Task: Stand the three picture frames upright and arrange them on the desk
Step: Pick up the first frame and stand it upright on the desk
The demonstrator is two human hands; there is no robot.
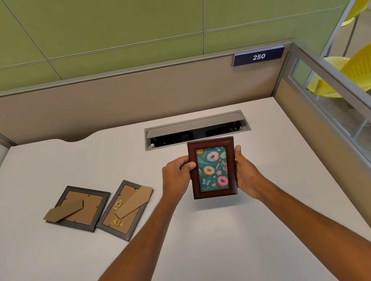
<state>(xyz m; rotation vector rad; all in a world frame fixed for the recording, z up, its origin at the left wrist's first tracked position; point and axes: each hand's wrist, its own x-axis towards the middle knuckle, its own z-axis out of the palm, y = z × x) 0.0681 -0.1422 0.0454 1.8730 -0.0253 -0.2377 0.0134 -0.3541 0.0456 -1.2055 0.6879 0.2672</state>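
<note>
A dark red wooden frame (210,145) with a donut picture faces me, held above the white desk (214,241) near its middle. My left hand (177,176) grips its left edge and my right hand (247,175) grips its right edge. Two grey frames lie face down to the left. The square grey frame (99,204) shows its cardboard back and folded-out stand. Beside it, touching its right side, the narrow grey frame (111,227) has brass clips and a cardboard stand across its back.
An open cable tray (196,130) is set into the desk just behind the held frame. Beige partition walls (129,100) close the desk at the back and right. A "250" sign (258,56) hangs on the back partition. Yellow chairs (365,66) stand beyond the right glass.
</note>
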